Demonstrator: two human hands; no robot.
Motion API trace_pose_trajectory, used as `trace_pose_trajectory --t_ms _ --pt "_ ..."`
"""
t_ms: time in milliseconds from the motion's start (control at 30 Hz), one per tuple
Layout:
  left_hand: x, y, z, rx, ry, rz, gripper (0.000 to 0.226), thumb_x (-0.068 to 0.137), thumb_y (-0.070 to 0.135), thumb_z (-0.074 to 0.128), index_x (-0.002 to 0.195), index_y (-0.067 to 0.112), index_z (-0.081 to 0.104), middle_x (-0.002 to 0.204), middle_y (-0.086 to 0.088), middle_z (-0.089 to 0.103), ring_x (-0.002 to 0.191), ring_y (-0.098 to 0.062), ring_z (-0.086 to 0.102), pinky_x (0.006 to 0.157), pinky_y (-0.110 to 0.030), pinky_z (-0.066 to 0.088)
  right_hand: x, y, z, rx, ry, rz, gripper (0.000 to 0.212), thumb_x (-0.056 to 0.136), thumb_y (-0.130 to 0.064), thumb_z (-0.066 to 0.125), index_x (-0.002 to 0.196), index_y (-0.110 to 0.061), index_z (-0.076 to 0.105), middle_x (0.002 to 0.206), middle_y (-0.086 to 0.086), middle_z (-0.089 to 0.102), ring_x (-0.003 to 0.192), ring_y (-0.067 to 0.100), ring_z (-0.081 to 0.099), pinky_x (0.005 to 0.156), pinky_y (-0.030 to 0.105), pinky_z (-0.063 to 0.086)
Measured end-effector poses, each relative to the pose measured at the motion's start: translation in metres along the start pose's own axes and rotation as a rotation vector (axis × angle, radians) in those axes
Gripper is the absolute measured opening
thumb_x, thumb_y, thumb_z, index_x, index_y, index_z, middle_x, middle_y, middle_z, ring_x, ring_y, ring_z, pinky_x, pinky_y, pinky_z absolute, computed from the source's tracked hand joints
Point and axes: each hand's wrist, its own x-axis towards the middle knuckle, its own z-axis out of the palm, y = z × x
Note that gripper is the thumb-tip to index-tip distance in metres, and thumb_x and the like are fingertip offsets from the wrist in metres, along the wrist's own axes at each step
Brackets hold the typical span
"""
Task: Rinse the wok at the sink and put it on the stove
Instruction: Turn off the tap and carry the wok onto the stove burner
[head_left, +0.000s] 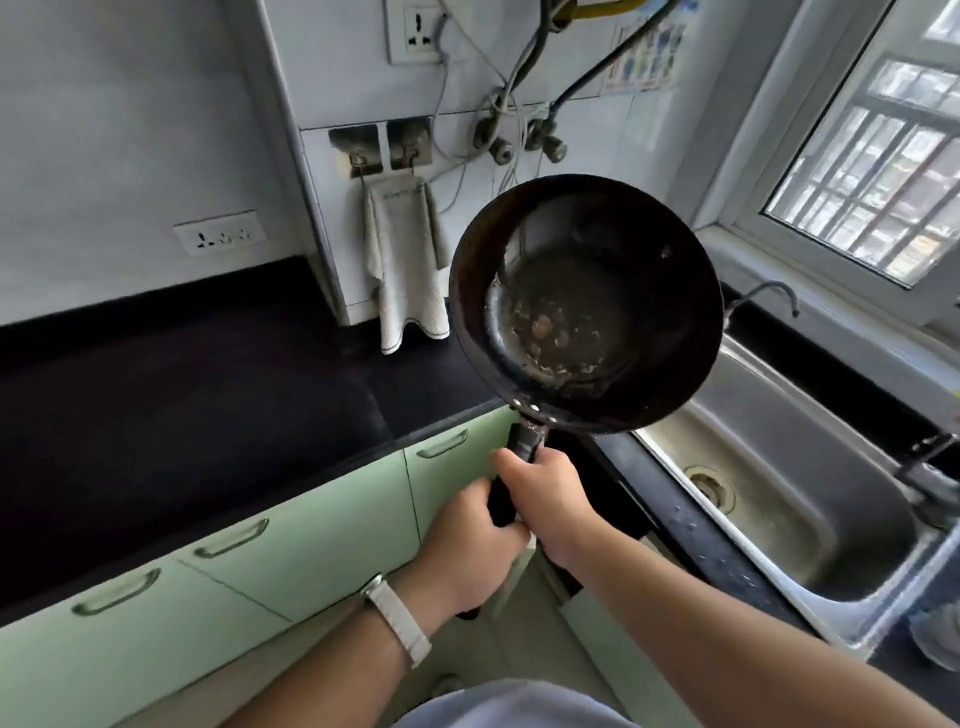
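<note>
Hands (545, 499) hold wok (587, 304) beside sink (810, 452).

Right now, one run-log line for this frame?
phase: carrying | wok: airborne, residue inside | left hand + right hand: gripping handle | sink: right, empty | stove: unseen

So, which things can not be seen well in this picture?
Head view only:
- Stove: not in frame.
- Sink: cut by the right edge; its near-left corner is behind the wok.
- Wok handle: mostly covered by the left hand and right hand.
- Wall poster: too blurred to read.
</note>
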Motion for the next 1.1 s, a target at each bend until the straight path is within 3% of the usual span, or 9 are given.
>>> trace_pose_trajectory --t_ms 167,567,1100 --pt "-0.031 0.008 0.012 -0.039 0.12 -0.067 0.01 0.085 0.016 0.064 0.081 0.023 0.059 0.06 0.002 0.063 0.039 -0.017 0.057 0.04 -0.024 0.041 -0.017 0.002 -0.005 -0.067 -0.101 -0.05 0.03 0.077 -0.027 0.065 0.058 -0.018 0.044 0.056 -0.002 0.048 0.057 0.017 0.048 0.057 0.032 0.04" --pt "-0.109 0.002 0.045 -0.063 0.388 -0.235 0.008 0.084 0.015 0.066 0.084 0.013 0.058 0.06 -0.001 0.06 0.039 -0.015 0.056 0.04 -0.024 0.04 -0.069 0.026 -0.002 -0.198 -0.392 -0.072 0.031 0.078 -0.03 0.065 0.06 -0.015 0.045 0.055 -0.001 0.045 0.054 0.019 0.044 0.055 0.031 0.037" --pt "-0.229 -0.06 -0.016 -0.164 0.669 -0.364 0.003 0.084 0.013 0.061 0.084 0.013 0.059 0.055 0.001 0.059 0.039 -0.018 0.06 0.039 -0.02 0.041 -0.181 0.023 0.109 -0.378 -0.691 -0.166 0.024 0.079 -0.029 0.062 0.065 -0.014 0.049 0.056 -0.003 0.045 0.05 0.017 0.042 0.051 0.026 0.035"
